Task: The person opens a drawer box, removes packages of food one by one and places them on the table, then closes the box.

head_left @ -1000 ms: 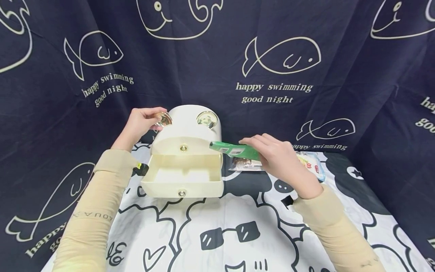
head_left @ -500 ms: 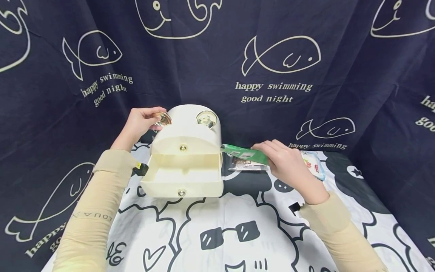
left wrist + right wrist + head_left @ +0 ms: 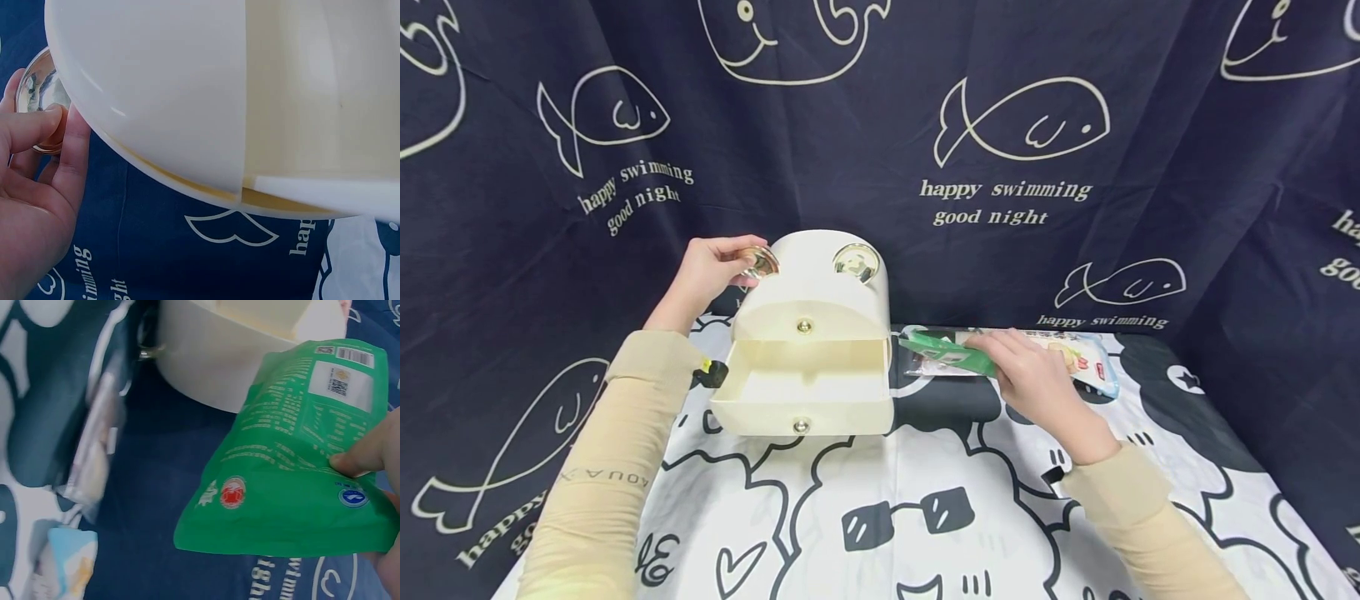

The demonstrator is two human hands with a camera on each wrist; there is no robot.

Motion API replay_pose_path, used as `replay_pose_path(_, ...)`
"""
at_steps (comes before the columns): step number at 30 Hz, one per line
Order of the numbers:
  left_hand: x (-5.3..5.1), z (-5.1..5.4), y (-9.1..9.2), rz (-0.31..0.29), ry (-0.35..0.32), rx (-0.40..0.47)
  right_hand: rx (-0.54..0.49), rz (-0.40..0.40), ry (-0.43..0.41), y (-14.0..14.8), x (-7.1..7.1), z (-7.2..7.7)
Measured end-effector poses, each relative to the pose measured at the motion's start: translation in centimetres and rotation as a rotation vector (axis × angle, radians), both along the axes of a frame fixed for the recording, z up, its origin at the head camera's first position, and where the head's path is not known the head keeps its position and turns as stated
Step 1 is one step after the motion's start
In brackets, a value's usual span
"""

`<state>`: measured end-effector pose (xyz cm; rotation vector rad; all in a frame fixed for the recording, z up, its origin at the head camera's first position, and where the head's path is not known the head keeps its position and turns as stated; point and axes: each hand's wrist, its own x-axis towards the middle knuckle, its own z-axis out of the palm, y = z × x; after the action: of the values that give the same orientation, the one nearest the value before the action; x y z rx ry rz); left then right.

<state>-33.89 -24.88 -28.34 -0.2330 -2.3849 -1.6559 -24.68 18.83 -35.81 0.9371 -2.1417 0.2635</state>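
A cream-white drawer box (image 3: 823, 287) with two gold round ears stands on the table, its lower drawer (image 3: 801, 414) pulled out and nothing visible inside. My left hand (image 3: 707, 271) holds the box's left gold ear (image 3: 766, 262) between thumb and fingers; the left wrist view shows the thumb on that ear (image 3: 47, 87). To the right of the box, my right hand (image 3: 1037, 375) pinches a flat green pouch (image 3: 953, 354) with printed labels. In the right wrist view the thumb presses on the pouch's printed side (image 3: 294, 450).
A clear-wrapped packet (image 3: 925, 365) lies beside the box, partly hidden by the green pouch. Farther right is a white and light-blue packet (image 3: 1093, 362), partly behind my right hand. A small black and yellow object (image 3: 711, 373) sits left of the drawer. A dark fish-print curtain (image 3: 865, 150) hangs behind.
My right hand has moved right and down with the green pouch, from near the box's right side to just over the packets. The left hand has stayed on the ear.
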Motion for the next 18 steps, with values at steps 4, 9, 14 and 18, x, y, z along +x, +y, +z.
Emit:
replay_pose_path(4,0.0,-0.1,0.0,-0.004,0.003,-0.006,-0.014,0.009,-0.032,0.2,-0.2,-1.3)
replay_pose_path(9,-0.1,-0.1,0.0,0.000,0.000,-0.003,-0.004,0.002,-0.014,0.4,-0.8,-2.7)
replay_pose_path(14,0.0,0.0,0.1,-0.002,-0.011,-0.008,0.015,-0.019,-0.030,0.4,-1.0,-4.0)
replay_pose_path(18,0.0,0.0,0.1,0.005,-0.013,-0.006,0.046,-0.027,-0.056,0.4,-1.2,-5.0)
